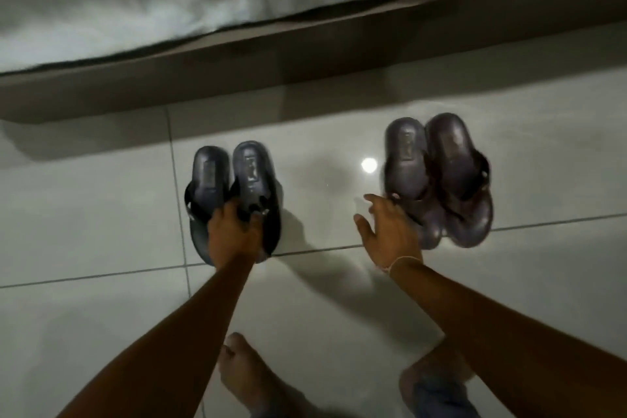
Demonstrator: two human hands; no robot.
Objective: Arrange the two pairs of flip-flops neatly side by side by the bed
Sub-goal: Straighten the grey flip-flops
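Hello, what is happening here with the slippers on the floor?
A person is bending over two pairs of dark flip-flops on the tiled floor beside the bed. The left hand grips the left pair at the straps. The right hand is open, its fingers at the edge of the right pair. Each pair sits together, heels toward the bed, with a wide gap between the pairs.

Two flip-flop pairs [234,193] [437,176] lie well apart on the floor [101,214], seemingly parallel, before the bed [169,85].

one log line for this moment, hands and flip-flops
left hand: gripping dark flip-flop pair | right hand: open, beside second dark pair | pairs: apart, near bed base
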